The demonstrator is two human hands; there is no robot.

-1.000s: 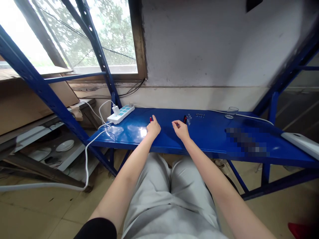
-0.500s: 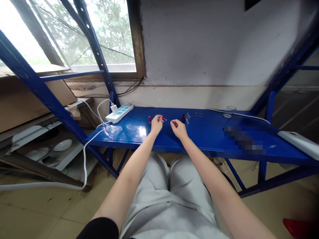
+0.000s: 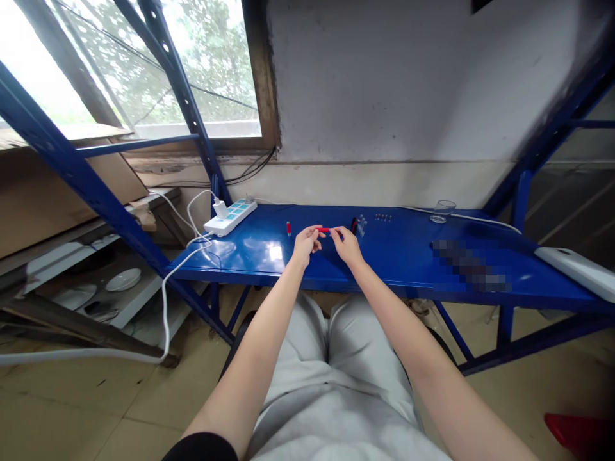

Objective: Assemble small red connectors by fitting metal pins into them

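Note:
My left hand (image 3: 306,244) pinches a small red piece (image 3: 323,229) just above the blue metal shelf (image 3: 403,256). Its tip points toward my right hand (image 3: 346,244), which is closed close beside it, fingertips almost meeting the red piece. What the right fingers hold is too small to name. Another small red piece (image 3: 288,227) lies on the shelf left of my hands. A red and black piece (image 3: 354,225) and a small clear holder (image 3: 362,224) stand just behind my right hand.
A white power strip (image 3: 229,218) with a plugged charger and white cable sits at the shelf's left end. A row of tiny dark parts (image 3: 383,218) and a clear glass (image 3: 442,210) lie farther back. A white device (image 3: 574,271) rests at the right edge.
My left hand picked the red piece up from the shelf and carried it right. Both hands drew together; they were apart a second ago.

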